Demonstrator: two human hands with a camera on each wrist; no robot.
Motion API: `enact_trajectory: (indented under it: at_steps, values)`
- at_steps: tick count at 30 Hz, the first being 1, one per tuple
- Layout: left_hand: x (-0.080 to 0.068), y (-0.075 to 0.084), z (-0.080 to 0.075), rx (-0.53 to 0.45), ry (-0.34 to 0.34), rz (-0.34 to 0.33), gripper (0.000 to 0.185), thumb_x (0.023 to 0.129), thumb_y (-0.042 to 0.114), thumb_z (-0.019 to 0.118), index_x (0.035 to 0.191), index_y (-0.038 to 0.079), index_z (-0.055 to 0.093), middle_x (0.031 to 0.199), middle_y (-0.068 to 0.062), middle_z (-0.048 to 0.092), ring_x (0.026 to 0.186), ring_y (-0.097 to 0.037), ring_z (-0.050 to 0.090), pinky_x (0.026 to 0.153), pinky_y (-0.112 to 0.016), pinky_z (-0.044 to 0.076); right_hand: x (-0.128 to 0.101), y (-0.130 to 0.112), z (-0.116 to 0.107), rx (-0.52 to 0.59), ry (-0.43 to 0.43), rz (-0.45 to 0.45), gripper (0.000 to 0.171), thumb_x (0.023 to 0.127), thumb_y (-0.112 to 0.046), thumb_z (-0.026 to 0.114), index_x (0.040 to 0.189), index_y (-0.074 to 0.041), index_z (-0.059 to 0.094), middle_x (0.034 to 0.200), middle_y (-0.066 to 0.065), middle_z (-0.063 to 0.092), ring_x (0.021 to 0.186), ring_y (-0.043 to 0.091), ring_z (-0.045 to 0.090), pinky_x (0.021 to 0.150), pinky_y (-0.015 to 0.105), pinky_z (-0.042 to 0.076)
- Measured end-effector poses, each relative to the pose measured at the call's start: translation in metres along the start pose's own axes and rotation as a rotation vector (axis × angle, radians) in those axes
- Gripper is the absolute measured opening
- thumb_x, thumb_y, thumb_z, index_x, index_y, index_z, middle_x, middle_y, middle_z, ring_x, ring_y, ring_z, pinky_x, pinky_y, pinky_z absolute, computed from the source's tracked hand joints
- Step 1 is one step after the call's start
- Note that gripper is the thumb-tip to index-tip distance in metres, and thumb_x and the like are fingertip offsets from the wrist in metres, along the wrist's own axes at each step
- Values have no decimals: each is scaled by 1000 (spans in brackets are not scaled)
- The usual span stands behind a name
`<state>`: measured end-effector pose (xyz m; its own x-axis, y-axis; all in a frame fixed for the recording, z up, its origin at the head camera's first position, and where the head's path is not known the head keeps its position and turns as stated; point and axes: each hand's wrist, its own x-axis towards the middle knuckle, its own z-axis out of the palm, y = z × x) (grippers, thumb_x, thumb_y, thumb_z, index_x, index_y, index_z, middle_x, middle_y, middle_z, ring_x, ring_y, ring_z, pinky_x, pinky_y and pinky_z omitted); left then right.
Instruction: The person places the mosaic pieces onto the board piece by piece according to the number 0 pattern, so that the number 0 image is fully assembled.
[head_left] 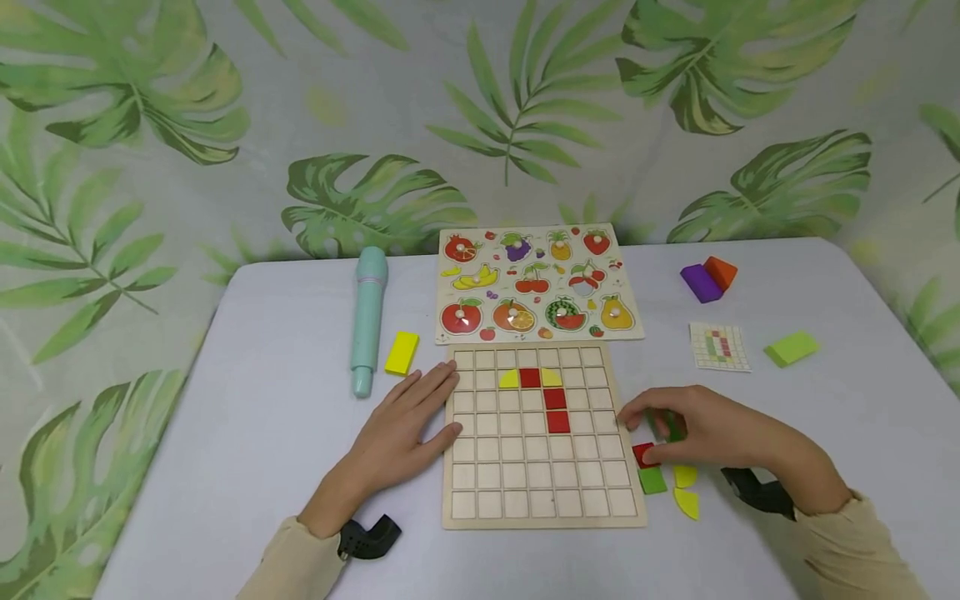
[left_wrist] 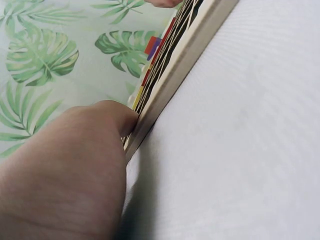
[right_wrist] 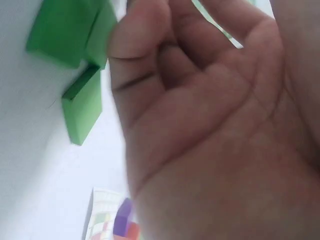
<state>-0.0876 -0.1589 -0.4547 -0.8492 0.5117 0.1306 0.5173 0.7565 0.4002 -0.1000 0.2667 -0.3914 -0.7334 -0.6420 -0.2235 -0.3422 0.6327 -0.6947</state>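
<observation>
A wooden grid board [head_left: 506, 475] lies on the table with red squares [head_left: 557, 422] and yellow quarter-round tiles [head_left: 509, 379] in several cells. My left hand [head_left: 412, 425] rests flat on the board's left edge, fingers straight; in the left wrist view the thumb [left_wrist: 122, 117] touches the rim. My right hand [head_left: 697, 429] is beside the board's right edge, fingers bent. Its thumb touches a loose red square tile [head_left: 642, 452], while the index fingertip stands apart from it. Next to that tile lie a green square [head_left: 652, 481] and yellow quarter-rounds [head_left: 687, 503]. Dark green blocks [right_wrist: 65, 32] are partly hidden beneath this hand.
A fruit peg puzzle [head_left: 540, 283] sits behind the board. To its left are a mint-coloured tube [head_left: 367, 325] and a yellow block [head_left: 402, 352]. At right lie a small pattern card [head_left: 720, 347], a light green block [head_left: 792, 348], and purple [head_left: 702, 284] and orange [head_left: 721, 272] blocks.
</observation>
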Motion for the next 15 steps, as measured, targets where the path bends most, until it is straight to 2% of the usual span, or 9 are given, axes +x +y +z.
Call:
enact_trajectory:
  at_steps: [5,10,15]
  values:
    - [-1,1,0,-4,7,-1,70,101,41,60,160,10,38,169,2,31,157,-12,25,131,-39,17,-1,7,0,59,-63,-9,36,86,-32,84,118,-26,68,94,-8,64,79,10,56,63,21,49]
    - [-1,1,0,-4,12,2,69,101,41,60,160,10,38,169,1,32,157,-12,25,131,-39,17,0,9,1,32,-51,-41,30,87,-29,84,112,-25,67,88,-10,61,77,8,56,62,20,49]
    - [0,0,1,-1,7,0,70,101,42,60,160,11,37,169,2,31,157,-12,24,131,-38,16,2,8,2,-9,-22,-25,26,88,-25,83,109,-24,68,81,-12,57,73,4,54,61,20,48]
